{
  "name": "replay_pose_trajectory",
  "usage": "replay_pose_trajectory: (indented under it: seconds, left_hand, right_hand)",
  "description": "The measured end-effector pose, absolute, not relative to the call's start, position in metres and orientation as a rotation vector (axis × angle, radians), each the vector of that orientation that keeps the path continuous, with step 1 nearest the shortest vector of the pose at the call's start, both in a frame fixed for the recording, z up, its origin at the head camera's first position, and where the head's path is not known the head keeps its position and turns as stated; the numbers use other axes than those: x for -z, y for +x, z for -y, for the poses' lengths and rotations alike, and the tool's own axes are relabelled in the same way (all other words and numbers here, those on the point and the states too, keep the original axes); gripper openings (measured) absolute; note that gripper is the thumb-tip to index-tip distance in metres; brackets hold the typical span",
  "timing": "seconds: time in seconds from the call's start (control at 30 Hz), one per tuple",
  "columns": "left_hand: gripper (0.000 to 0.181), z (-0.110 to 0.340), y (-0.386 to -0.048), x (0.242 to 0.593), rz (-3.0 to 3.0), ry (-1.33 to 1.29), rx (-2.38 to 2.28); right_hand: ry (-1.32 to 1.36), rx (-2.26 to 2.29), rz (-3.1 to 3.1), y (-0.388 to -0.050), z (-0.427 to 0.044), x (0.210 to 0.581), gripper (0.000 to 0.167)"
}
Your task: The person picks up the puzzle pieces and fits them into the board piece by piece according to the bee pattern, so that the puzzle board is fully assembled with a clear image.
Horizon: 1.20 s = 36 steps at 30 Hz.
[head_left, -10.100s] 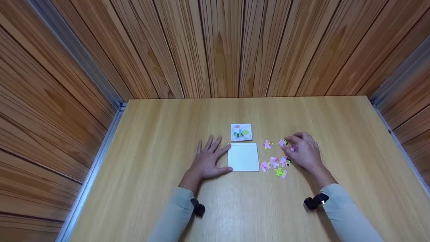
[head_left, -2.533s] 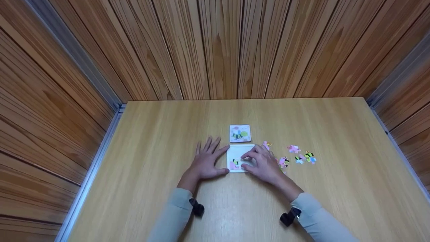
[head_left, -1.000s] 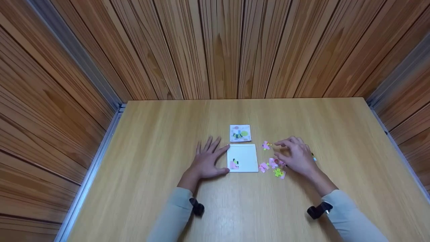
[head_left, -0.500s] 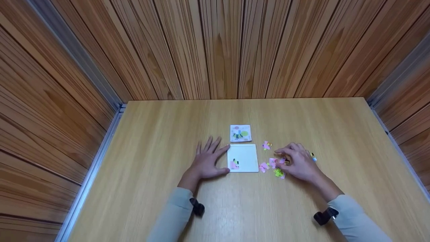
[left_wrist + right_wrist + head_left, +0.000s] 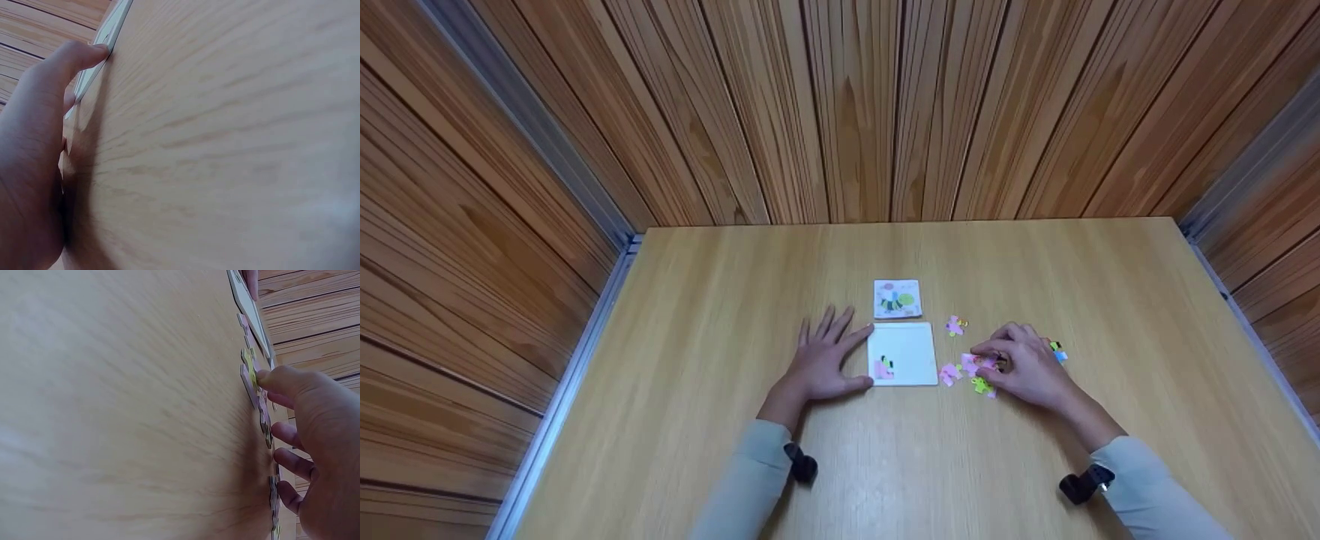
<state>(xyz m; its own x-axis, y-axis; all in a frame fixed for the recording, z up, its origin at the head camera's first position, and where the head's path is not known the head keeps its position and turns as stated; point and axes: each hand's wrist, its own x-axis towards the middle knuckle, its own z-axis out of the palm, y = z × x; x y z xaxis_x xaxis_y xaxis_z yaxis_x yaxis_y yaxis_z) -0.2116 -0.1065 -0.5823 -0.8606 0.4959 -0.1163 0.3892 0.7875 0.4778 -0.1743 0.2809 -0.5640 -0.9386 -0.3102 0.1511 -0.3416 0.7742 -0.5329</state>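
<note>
My left hand point(image 5: 826, 366) lies with fingers spread on the table, its thumb and index fingertips against the left edge of a white square puzzle tray point(image 5: 907, 349). A pink, green and black puzzle piece point(image 5: 883, 367) sits in the tray's lower-left corner. Right of the tray, my right hand point(image 5: 1027, 367) reaches down into a cluster of loose pieces. Thumb and index finger bracket a pink puzzle piece point(image 5: 988, 361), which they partly cover. Beside it lie other pink pieces point(image 5: 969, 365) and a yellow-green piece point(image 5: 982, 385). In the right wrist view, the thumb point(image 5: 267, 377) overlaps the yellow-green piece point(image 5: 251, 368).
A small picture card point(image 5: 897, 299) with a bee lies just beyond the tray. One pink piece point(image 5: 955, 325) is apart, near the tray's upper right. A yellow, black and blue piece point(image 5: 1057, 351) shows past the right hand. Wooden panels point(image 5: 855, 112) stand behind the table.
The right hand went from the tray to the pieces at the right, then lowered onto the cluster. One piece is now in the tray, which was bare at first. The left hand stayed put.
</note>
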Motion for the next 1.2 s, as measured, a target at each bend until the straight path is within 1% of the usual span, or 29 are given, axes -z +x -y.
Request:
replay_pose_trajectory:
  seconds: [0.17, 0.47, 0.8, 1.2]
  left_hand:
    - [0.095, 0.1069, -0.2107, 0.5819, -2.74, 0.696, -0.672]
    - [0.096, 0.1076, -0.2122, 0.5839, -2.738, 0.693, -0.669]
    - [0.096, 0.1072, -0.2116, 0.5827, -2.736, 0.693, -0.65]
    - [0.096, 0.1064, -0.2124, 0.5839, -2.742, 0.678, -0.632]
  right_hand:
    - [0.532, -0.885, 2.919, -0.1747, -0.2812, 0.5636, 0.024]
    - [0.539, -0.899, 2.968, -0.1752, -0.2834, 0.561, 0.034]
    - [0.496, -0.9, 2.98, -0.175, -0.2804, 0.5611, 0.027]
    - [0.499, -0.879, 2.955, -0.1754, -0.2797, 0.5631, 0.025]
